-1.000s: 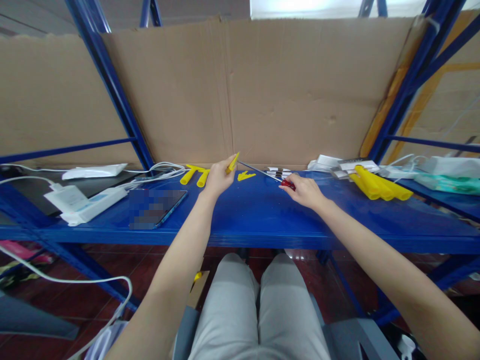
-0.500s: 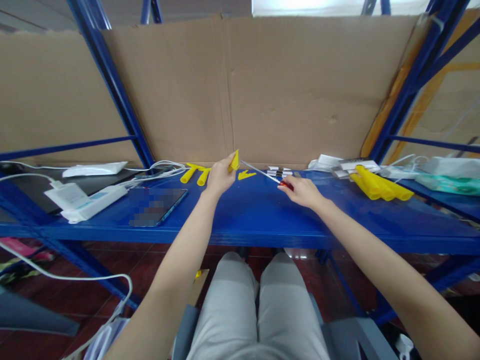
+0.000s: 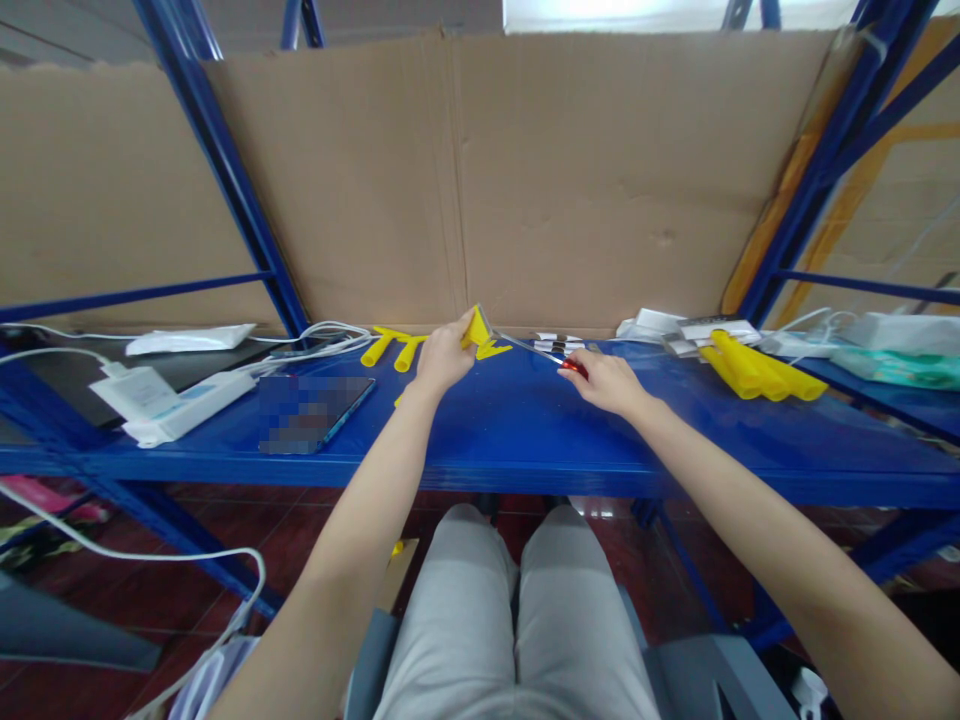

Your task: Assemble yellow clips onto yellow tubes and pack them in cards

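My left hand is closed round a yellow plastic scraper, its flared head sticking out past the fingers with a greyish strip along the edge. In my right hand is a screwdriver with a red handle. Its long metal shaft points left at the scraper head; whether the tip touches it I cannot tell. Small yellow pieces lie on the blue shelf just behind the scraper. Left of my left hand rest more yellow tube-handled parts.
A phone or tablet, a white power strip and cables are at the left. Several yellow handles lie beside white boxes at the right. Black-and-white small items sit by the cardboard wall. Blue posts flank the shelf.
My left hand has moved slightly right and the scraper head has turned, showing the greyish strip along its edge. The screwdriver in my right hand has barely moved.
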Motion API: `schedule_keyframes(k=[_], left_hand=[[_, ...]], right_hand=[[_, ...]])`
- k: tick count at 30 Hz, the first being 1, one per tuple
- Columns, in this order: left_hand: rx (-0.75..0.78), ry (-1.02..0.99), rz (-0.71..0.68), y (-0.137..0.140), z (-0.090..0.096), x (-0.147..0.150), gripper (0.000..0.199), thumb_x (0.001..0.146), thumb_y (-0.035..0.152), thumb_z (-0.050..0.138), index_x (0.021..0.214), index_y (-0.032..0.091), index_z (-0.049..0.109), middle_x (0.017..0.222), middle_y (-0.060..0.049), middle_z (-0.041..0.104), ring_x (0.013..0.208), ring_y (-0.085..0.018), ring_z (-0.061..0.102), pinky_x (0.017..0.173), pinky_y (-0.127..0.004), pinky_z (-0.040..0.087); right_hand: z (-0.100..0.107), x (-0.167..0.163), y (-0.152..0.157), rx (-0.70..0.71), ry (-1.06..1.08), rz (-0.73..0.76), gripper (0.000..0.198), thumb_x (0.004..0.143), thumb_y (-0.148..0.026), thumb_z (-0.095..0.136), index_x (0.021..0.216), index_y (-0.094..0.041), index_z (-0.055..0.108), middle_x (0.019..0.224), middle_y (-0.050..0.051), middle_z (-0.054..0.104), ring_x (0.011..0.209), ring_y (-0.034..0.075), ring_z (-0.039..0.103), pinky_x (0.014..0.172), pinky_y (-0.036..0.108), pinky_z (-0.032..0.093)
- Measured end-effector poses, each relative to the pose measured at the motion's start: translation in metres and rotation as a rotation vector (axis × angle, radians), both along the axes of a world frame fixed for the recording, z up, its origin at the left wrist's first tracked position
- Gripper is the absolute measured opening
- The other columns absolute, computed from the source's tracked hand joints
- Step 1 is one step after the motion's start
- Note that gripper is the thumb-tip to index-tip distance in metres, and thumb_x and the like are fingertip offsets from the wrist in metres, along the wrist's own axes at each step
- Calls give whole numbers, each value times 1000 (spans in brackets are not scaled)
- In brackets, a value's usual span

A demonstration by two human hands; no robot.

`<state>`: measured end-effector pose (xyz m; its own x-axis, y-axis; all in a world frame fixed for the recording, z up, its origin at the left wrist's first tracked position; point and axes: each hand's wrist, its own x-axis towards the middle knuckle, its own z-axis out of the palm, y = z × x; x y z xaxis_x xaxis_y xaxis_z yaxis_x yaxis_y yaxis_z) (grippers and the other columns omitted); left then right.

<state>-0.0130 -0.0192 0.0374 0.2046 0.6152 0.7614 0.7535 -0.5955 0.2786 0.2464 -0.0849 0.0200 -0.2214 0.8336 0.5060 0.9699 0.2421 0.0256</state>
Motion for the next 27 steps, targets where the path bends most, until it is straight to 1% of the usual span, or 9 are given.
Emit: schedule_keyframes(k=[4, 8, 12, 16, 22, 27], left_hand=[[-20, 5, 4, 0, 0, 0, 63, 71, 6, 56, 133, 14, 57, 117, -12, 69, 113, -27, 63, 100, -36, 46], [-24, 5, -14, -2, 2, -1, 59, 73, 8, 54, 132, 15, 58, 118, -11, 69, 115, -27, 62, 102, -37, 44], [-24, -23, -37, -2, 3, -2, 57, 76, 8, 52, 132, 16, 59, 121, -10, 68, 118, -27, 60, 104, -38, 43], [-2, -58, -56, 0, 3, -2, 52, 79, 13, 52, 130, 17, 60, 123, -10, 66, 118, -29, 60, 102, -40, 45], [67, -83, -86, 3, 1, -3, 46, 81, 16, 51, 126, 16, 63, 120, -9, 68, 117, -27, 60, 102, -38, 46], [60, -77, -114, 4, 1, -4, 46, 82, 17, 51, 127, 16, 62, 121, -9, 67, 120, -27, 58, 103, -41, 45]], right_hand=[[1, -1, -2, -1, 40, -12, 28, 95, -37, 42, 107, -18, 60, 103, 12, 71, 90, 26, 68, 69, 30, 42], [0, 0, -2, 14, 76, 37, 30, 95, -37, 43, 108, -17, 60, 101, 13, 72, 90, 27, 68, 71, 30, 44], [-2, 2, 0, 89, 103, 47, 34, 92, -42, 47, 111, -17, 61, 97, 12, 72, 90, 28, 68, 73, 32, 46], [-4, 3, 1, 145, 105, 51, 34, 93, -42, 45, 110, -18, 62, 98, 13, 72, 91, 28, 67, 73, 33, 46], [-3, 3, 0, 99, 85, 27, 33, 94, -41, 44, 110, -18, 62, 99, 12, 73, 92, 28, 67, 72, 32, 46], [-1, 1, 0, 31, 67, 10, 31, 96, -39, 41, 108, -19, 62, 102, 12, 72, 91, 26, 68, 70, 30, 45]])
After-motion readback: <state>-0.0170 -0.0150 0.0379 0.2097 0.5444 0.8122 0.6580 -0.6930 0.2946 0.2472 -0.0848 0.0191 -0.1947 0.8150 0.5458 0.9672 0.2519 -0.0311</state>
